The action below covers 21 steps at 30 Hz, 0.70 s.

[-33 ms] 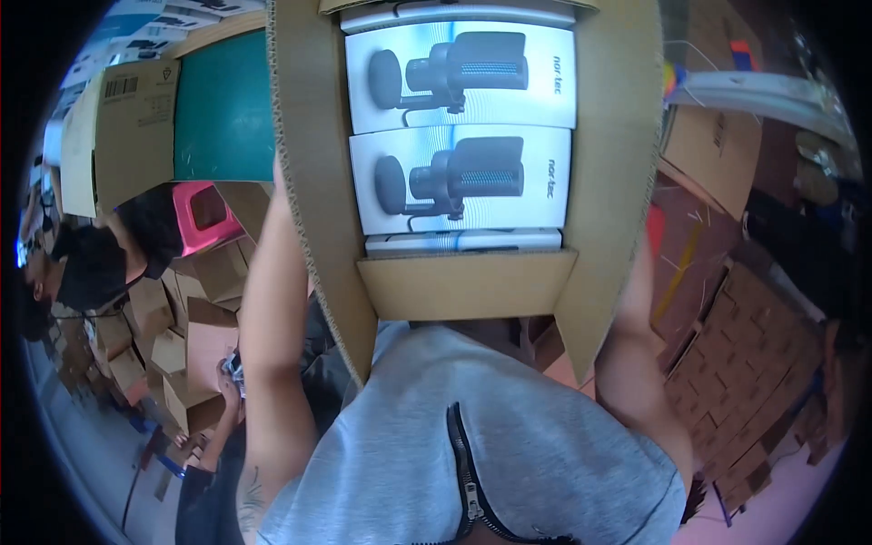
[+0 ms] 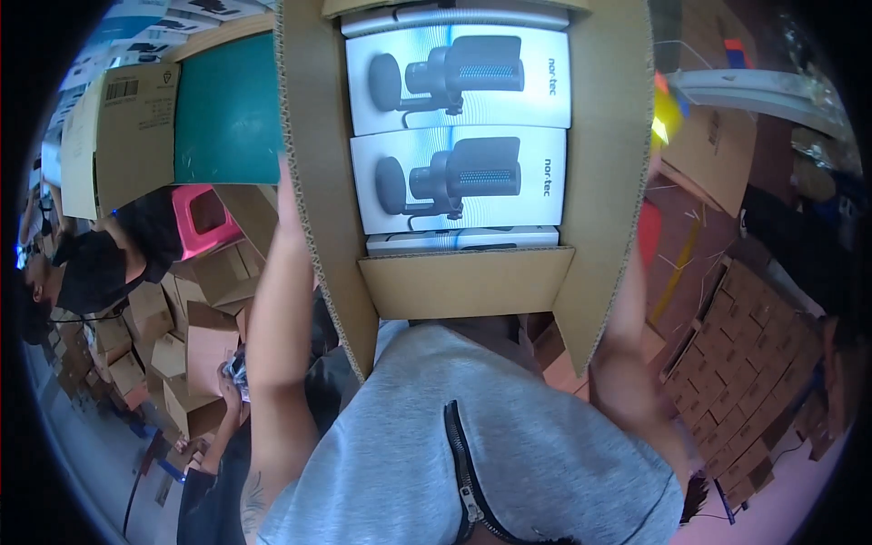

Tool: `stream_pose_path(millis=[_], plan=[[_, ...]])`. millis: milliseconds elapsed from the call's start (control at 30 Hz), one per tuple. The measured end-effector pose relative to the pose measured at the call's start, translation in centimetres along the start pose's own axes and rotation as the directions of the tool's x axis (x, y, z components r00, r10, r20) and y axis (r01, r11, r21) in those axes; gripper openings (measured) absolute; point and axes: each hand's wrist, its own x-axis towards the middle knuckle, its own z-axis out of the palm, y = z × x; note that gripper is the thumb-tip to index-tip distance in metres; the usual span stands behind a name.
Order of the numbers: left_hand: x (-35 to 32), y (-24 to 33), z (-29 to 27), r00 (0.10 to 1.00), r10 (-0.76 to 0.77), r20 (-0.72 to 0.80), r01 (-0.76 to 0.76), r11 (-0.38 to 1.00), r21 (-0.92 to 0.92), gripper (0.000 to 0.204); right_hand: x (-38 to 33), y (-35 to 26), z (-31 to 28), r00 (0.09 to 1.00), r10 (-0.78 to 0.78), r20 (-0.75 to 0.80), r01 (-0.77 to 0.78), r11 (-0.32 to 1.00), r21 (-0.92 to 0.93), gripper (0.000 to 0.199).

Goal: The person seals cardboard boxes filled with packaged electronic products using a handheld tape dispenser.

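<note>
An open cardboard carton stands right in front of me, its flaps raised. White boxes printed with a microphone picture lie inside, the far one and the near one face up. Narrower white box edges show at both ends. My left hand is at the outer side of the left flap, its fingers hidden behind the cardboard. My right hand shows only as a sliver beyond the right flap. Just past it is a shiny yellow thing, partly covered by the flap; its kind cannot be made out.
A teal tabletop and another open carton are at the left, with a pink stool below. Empty cartons and people occupy the lower left. Stacked brown cartons stand at the right, near another carton.
The yellow thing beyond the right flap shows more and sits lower. The right flap has shifted slightly left. The white boxes stay in the carton.
</note>
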Motion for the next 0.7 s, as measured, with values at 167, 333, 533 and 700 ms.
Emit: stream_pose_path(millis=[167,333,533,700], plan=[[-9.0,8.0,-0.8,0.885,0.452,0.112,-0.428,0.885,-0.184,0.08,-4.3,-3.3,1.5,0.702,0.399,0.59,-0.56,0.821,0.112,0.038],[-0.5,19.9,2.5,0.628,0.513,0.585,-0.748,0.192,0.635,0.076,-7.4,-4.2,1.7,0.704,0.406,0.583,-0.497,0.868,-0.004,0.031],[5.7,17.4,15.5,0.904,0.093,0.417,-0.426,0.102,0.899,0.083,-8.0,-3.0,3.2,0.846,0.279,0.454,-0.329,0.944,0.033,0.038],[5.0,14.8,19.3,0.891,0.322,0.32,-0.391,0.187,0.901,0.078,-6.4,-2.9,1.7,0.763,0.317,0.563,-0.377,0.926,-0.009,0.055]])
